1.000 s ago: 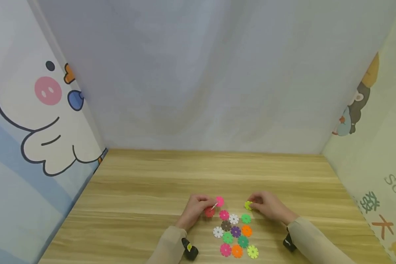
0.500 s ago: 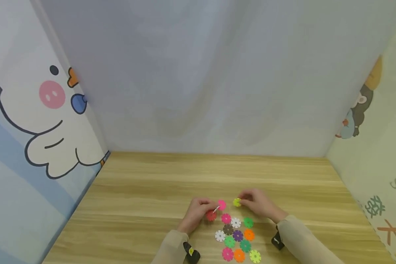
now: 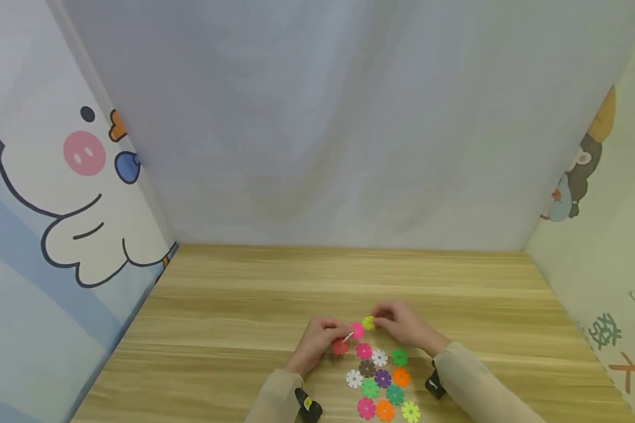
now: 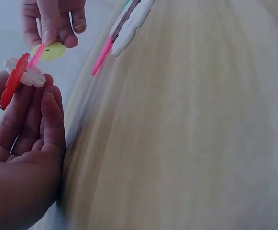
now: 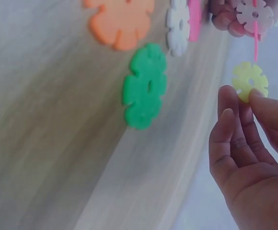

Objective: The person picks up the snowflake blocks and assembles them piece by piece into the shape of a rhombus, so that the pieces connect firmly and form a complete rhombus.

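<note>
My left hand [image 3: 320,341] pinches a small joined piece of notched plastic discs. A red disc [image 4: 14,81], a white disc [image 4: 32,76] and a pink disc [image 3: 357,330] are slotted together in it. Facing it, my right hand [image 3: 402,324] pinches a yellow notched disc [image 5: 250,79] between thumb and fingertips. The yellow disc's edge is right by the pink disc in the head view, and in the left wrist view the two overlap. Both hands are just above the table, behind the loose discs.
Loose notched discs lie flat on the wooden table [image 3: 217,329] in front of the hands, among them a purple disc [image 3: 383,378], a brown disc [image 3: 367,368], a green disc [image 5: 146,86] and an orange disc [image 5: 122,21]. A pale curtain [image 3: 317,129] hangs behind the table.
My right hand has moved left with the yellow disc, from well apart to right beside the pink disc. My left hand has kept its hold on the joined discs, nearly still.
</note>
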